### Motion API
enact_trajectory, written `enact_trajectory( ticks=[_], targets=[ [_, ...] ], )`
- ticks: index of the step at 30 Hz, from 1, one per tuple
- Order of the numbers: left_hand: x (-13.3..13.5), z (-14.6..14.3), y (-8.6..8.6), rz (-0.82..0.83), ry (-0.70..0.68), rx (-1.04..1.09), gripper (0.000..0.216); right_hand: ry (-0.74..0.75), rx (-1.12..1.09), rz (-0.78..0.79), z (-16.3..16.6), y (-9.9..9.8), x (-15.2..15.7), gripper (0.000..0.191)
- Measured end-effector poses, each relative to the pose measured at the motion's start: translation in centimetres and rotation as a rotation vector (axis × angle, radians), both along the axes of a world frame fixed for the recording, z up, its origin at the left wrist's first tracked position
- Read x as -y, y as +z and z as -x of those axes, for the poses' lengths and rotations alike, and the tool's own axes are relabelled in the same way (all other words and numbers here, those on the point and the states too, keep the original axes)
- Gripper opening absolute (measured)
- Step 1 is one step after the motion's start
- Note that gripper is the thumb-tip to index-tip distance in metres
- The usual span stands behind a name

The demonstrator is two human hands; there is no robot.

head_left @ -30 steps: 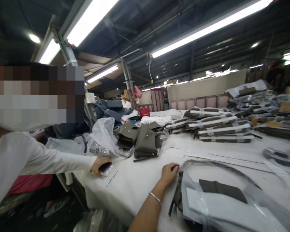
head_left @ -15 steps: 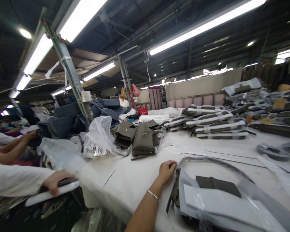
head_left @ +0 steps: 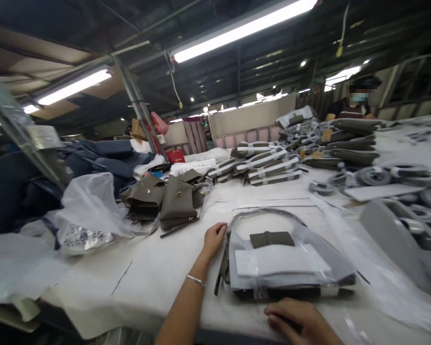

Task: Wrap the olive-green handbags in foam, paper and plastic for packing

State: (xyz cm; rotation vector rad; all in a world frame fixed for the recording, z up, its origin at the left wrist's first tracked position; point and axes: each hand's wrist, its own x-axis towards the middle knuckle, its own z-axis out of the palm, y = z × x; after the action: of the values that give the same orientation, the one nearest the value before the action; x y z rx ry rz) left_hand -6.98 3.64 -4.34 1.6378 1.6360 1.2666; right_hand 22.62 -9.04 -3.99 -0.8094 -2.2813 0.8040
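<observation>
A flat olive-grey bag (head_left: 273, 238) wrapped in white foam sheet and clear film lies on the white table (head_left: 165, 273) in front of me. My left hand (head_left: 213, 238) rests at its left edge, fingers curled against the wrapping and the dark strap there. My right hand (head_left: 301, 320) lies at the bag's near edge, fingers bent over something dark I cannot make out. A thin silver bracelet (head_left: 196, 280) circles my left wrist.
Upright olive bags (head_left: 175, 203) and a crumpled plastic bag (head_left: 89, 211) sit at the left. Stacks of wrapped bags (head_left: 269, 165) fill the far middle and right. Tape rolls (head_left: 373, 175) and a grey tray (head_left: 402, 235) lie at right. A person (head_left: 355, 103) sits far back.
The view has swung right and down. The co-worker at the left has left the picture. My right hand has come into view at the bag's near edge. My left hand stays at the bag's left edge.
</observation>
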Motion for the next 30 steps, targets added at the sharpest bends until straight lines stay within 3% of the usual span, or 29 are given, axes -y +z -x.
enact_trajectory(
  ticks=[5, 9, 13, 17, 21, 26, 30],
  targets=[
    [0.2, 0.4, 0.2, 0.05, -0.029, 0.102, 0.042, -0.038, 0.012, -0.153, -2.2, 3.4, 0.8, 0.019],
    [-0.6, 0.3, 1.3, 0.067, -0.038, 0.061, 0.046, -0.351, -0.031, -0.449, -5.7, 6.1, -1.7, 0.02],
    [-4.0, -1.1, 3.2, 0.072, -0.082, -0.105, 0.043, -0.565, 0.182, -0.563, -7.1, 5.7, -5.3, 0.033],
    [-8.5, -3.9, 4.7, 0.123, -0.196, -0.314, 0.039, -0.562, 0.38, -0.503, -6.7, 3.7, -6.9, 0.035],
    [-11.6, -6.4, 5.2, 0.279, -0.31, -0.517, 0.032, -0.522, 0.376, -0.336, -6.7, 3.4, -6.4, 0.039],
    [-13.5, -7.0, 5.9, 0.494, -0.421, -0.543, 0.028, -0.443, 0.256, -0.087, -9.0, 5.4, -7.5, 0.038],
    [-13.8, -5.9, 7.1, 0.657, -0.605, -0.34, 0.043, -0.618, 0.169, -0.082, -11.8, 8.5, -14.7, 0.037]
  ],
)
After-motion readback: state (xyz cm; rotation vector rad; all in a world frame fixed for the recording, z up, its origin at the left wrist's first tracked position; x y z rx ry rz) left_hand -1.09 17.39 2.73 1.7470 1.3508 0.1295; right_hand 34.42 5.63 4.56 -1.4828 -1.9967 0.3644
